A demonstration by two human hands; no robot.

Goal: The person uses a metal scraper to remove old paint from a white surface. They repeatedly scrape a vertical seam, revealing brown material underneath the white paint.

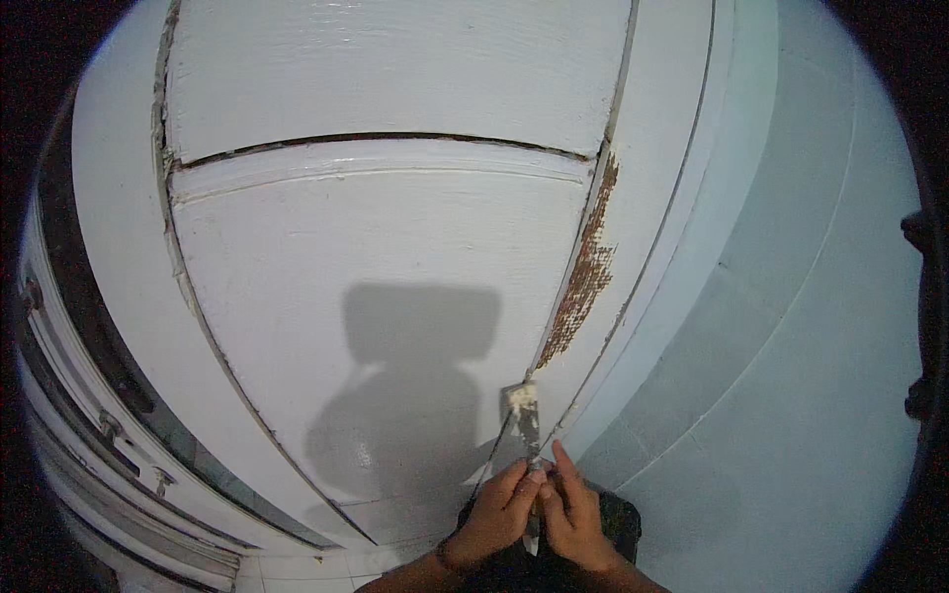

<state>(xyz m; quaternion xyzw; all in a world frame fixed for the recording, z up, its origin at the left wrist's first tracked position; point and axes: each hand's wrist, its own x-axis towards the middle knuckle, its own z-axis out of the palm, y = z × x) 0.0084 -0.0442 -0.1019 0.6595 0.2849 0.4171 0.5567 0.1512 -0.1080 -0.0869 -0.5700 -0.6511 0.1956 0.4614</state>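
Observation:
A putty knife [527, 423] points up and away from me at lower centre, its blade smeared with off-white paste or paint. My left hand [502, 510] is closed round its handle. Against the same handle, from the other side, my right hand [573, 512] is closed with the thumb and fingers near the blade's base; one finger sticks up. Just beyond the blade tip, a rough brown patch [583, 282] breaks the white paint along the right stile of a white panelled door [395, 227]. Whether the blade touches the door is hard to tell.
Dark gaps run along the door's panel joints, and my shadow falls on the lower panel. A grey tiled wall [781, 198] stands at the right. White frames with metal fittings [109, 425] lie at the left, above a tiled floor [306, 568].

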